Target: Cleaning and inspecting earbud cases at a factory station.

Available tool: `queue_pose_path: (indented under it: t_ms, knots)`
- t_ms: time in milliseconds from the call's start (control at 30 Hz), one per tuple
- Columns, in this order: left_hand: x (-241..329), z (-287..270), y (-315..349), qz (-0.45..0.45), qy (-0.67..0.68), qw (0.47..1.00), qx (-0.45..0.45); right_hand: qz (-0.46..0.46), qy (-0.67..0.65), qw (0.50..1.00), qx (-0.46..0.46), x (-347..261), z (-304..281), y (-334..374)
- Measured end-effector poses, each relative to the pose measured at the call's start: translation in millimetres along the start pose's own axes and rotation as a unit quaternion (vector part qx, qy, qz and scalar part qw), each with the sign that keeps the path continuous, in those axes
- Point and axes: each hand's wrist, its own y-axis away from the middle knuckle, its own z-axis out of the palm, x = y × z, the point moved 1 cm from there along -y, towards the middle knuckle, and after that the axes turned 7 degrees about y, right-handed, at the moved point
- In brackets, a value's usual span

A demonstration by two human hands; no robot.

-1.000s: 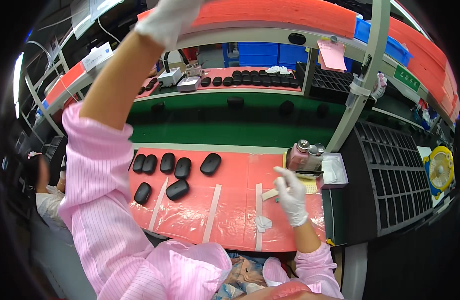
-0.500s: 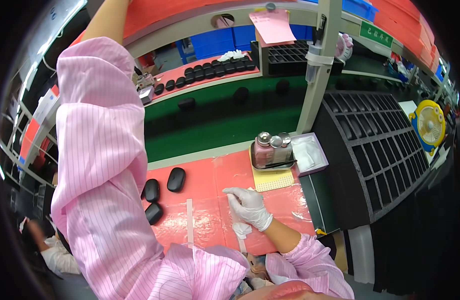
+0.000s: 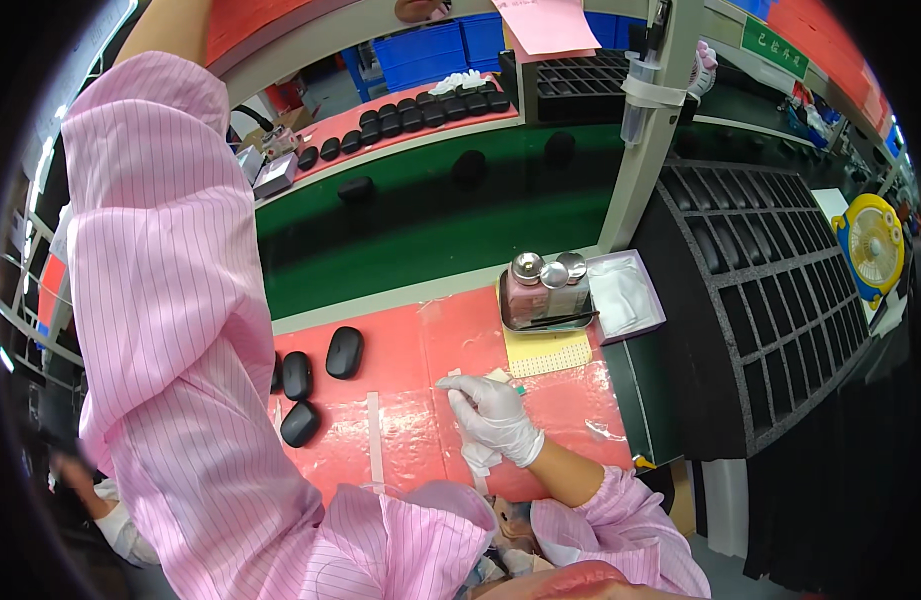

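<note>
My left arm, in a pink striped sleeve (image 3: 170, 290), reaches up and out past the top edge, so my left hand is out of sight. On the red mat (image 3: 410, 345) rests my right hand (image 3: 497, 415) in a white glove, its fingers curled and pressed together. A crumpled white cloth (image 3: 479, 458) pokes out from beneath that palm; the rest of it is hidden. Black rounded cases lie on the mat left of it: one (image 3: 344, 353) apart, another (image 3: 297, 376) and a third (image 3: 300, 424) near my sleeve.
Metal-capped bottles (image 3: 540, 290) stand in a small tray beside a box of white cloths (image 3: 623, 300). A black compartment tray (image 3: 760, 290) leans at right, near a yellow fan (image 3: 870, 245). Several black cases sit on the green belt (image 3: 410, 230) and far shelf. A post (image 3: 652, 150) rises behind.
The view has shifted slightly. My left arm stays stretched upward and looks farther left in the picture. My right hand keeps its place and shape on the mat.
</note>
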Motion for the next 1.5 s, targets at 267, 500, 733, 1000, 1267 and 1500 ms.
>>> queue_pose_path:
  t_ms: [267,500,733,1000,1267,1500]
  knots:
    - [36,25,18,0.127,-0.043,0.990,-0.038,0.021,0.006,0.999,-0.028,-1,-1,3]
    - [67,55,36,0.226,-0.078,0.969,-0.068,0.012,0.003,0.999,-0.037,-4,-3,4]
    - [95,73,78,0.288,-0.120,0.944,-0.108,0.018,-0.008,0.999,-0.038,-5,-2,3]
    - [129,69,125,0.340,-0.187,0.907,-0.164,0.081,-0.003,0.997,-0.018,-8,-9,-3]
    - [-47,159,275,-0.343,-0.290,0.867,-0.215,0.005,0.068,0.998,0.015,-2,-7,-3]
    - [-143,225,306,-0.487,-0.372,0.790,-0.024,0.040,0.052,0.997,0.035,2,-3,-8]
